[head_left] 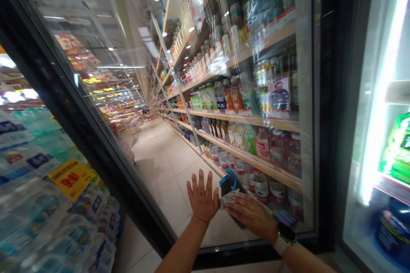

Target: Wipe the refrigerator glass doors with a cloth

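My left hand lies with fingers spread against the glass door, near its lower edge, and holds nothing. Just to its right, my right hand, with a watch on the wrist, presses a crumpled whitish cloth to the same pane. The fingers lie over the cloth and partly hide it. Behind the right hand, a dark thing with blue trim shows at the glass; I cannot make out what it is.
The door's black frame slants down on the left. Wrapped bottle packs with a yellow price sign stand beyond it. Bottle shelves and a tiled aisle show in the glass. A lit cooler stands at the right.
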### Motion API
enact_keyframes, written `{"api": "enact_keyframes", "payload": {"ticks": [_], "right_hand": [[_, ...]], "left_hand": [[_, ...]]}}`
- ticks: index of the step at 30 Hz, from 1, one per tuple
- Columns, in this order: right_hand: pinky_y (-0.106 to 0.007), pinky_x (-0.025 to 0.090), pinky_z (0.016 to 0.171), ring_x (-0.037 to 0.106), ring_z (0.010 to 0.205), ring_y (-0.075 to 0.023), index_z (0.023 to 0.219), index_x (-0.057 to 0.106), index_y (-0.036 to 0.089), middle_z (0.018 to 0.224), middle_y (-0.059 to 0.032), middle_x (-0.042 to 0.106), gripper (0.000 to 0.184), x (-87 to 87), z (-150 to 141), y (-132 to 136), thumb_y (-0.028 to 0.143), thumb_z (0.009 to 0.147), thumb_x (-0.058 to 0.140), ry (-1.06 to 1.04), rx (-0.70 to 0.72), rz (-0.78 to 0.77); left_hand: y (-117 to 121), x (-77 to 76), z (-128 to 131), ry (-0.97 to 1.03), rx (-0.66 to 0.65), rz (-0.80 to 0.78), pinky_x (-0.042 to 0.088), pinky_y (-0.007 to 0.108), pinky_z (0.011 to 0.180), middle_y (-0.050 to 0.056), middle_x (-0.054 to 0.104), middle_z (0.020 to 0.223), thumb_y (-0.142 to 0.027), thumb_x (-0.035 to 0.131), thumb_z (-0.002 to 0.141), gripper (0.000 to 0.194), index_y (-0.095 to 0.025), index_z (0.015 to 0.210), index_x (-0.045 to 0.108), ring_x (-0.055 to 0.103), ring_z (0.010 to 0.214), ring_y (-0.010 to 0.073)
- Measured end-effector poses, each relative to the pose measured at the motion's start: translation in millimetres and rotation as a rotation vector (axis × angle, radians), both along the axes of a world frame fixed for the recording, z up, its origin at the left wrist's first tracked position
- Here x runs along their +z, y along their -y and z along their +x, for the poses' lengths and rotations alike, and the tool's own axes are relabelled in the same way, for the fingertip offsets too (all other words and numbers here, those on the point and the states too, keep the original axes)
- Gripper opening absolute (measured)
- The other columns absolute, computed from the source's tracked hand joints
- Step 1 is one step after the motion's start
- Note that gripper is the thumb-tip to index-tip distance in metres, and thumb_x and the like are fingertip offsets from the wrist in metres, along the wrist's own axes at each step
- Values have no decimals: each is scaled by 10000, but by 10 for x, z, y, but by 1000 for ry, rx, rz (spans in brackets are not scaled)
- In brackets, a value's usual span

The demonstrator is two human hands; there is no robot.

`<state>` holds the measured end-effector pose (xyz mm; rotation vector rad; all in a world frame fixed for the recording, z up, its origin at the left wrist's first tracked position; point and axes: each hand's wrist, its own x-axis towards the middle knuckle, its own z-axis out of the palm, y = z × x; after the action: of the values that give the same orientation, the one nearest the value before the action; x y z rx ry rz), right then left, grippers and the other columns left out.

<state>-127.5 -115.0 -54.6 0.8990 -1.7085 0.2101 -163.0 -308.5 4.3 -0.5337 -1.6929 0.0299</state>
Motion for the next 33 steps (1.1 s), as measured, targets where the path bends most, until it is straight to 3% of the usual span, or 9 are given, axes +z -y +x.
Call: {"api": "enact_keyframes", "payload": {"ticks": [4,10,12,15,18,20,23,28,33], "right_hand": [[-236,444,1103,594,1193,-79,1229,653,205,1192,18,710,324,-25,-31,-31,124,995,444,-10,23,94],[-314,336,1196,461,1364,-123,1279,623,232,1290,25,668,397,381,-17,-174,87,991,392,-27,-131,15],[-387,286,1224,373,1430,-167,1341,581,236,1335,-6,640,452,546,-10,-261,60,968,396,-16,-224,-149],[-550,287,1200,306,1462,-270,1459,463,240,1441,-63,545,569,785,-27,-458,37,934,378,-59,-341,-537],[-624,311,1159,346,1437,-337,1492,416,255,1505,-76,465,605,958,-70,-629,49,925,367,-153,-377,-856],[-612,323,1158,414,1399,-336,1483,433,256,1506,-76,464,598,1003,-98,-642,53,925,364,-184,-373,-930],[-560,334,1171,469,1366,-300,1494,415,260,1495,-76,480,610,962,-117,-463,45,925,368,-150,-339,-883],[-453,363,1179,452,1384,-222,1519,355,281,1407,-48,580,655,756,-72,18,7,925,391,-45,-223,-613],[-348,381,1173,557,1283,-151,1377,555,241,1251,-22,691,508,417,-9,248,22,944,405,-10,-175,-384]], "left_hand": [[2,-25,-6,4,3,5,166,523,1224,132,242,1598,-247,535,890,702,-198,1531,252,170,1499,299],[4,-30,-5,-6,20,2,201,548,1208,121,240,1599,-239,517,892,711,-204,1537,221,189,1496,306],[0,-14,4,-7,18,2,205,541,1208,109,232,1604,-236,510,894,702,-205,1535,225,183,1499,305],[-6,17,22,-4,1,-3,180,519,1219,89,187,1620,-228,500,901,691,-200,1535,225,151,1506,302],[-12,38,41,8,-13,-9,140,491,1232,81,142,1633,-221,496,906,682,-183,1534,234,125,1511,299],[-15,42,51,11,-15,-7,125,480,1235,81,135,1635,-219,497,906,677,-176,1532,243,123,1511,297],[-14,36,59,11,-9,-9,127,483,1234,89,139,1632,-213,502,900,687,-175,1533,237,119,1511,297],[-10,26,62,1,4,-13,160,509,1223,112,184,1618,-226,511,898,694,-185,1534,235,137,1507,302],[-18,50,76,-3,-13,-7,136,479,1231,102,171,1623,-240,475,921,652,-179,1529,251,131,1509,289]]}}
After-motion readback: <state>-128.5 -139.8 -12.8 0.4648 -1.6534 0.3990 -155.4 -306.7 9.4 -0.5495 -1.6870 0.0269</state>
